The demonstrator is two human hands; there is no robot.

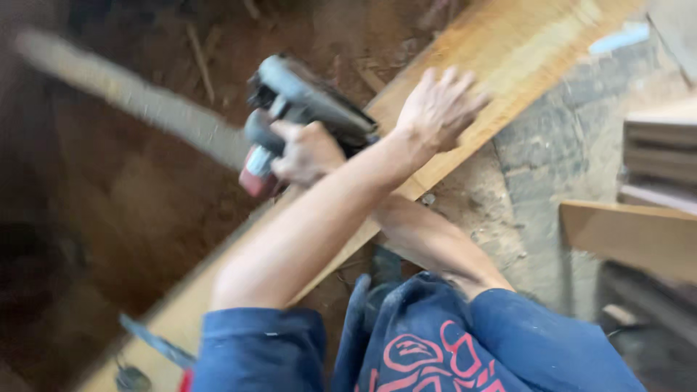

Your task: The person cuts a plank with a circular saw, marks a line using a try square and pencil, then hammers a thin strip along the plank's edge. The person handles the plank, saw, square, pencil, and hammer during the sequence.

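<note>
Two crossed forearms: left hand [439,109] lies spread flat on the plank [508,65], whose long axis runs 7-to-1 o'clock; right hand [308,152], at 8 o'clock from it, clenches the power saw [305,101].

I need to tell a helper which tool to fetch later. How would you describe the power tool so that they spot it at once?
Start at the long pale wooden plank that runs slantwise across the dirt floor. Halfway along its edge, the crossed arms meet: the right hand grips the power tool. It is the only dark grey machine there, bulky, with a red end below the grip; the left hand presses the plank beside it.
</note>
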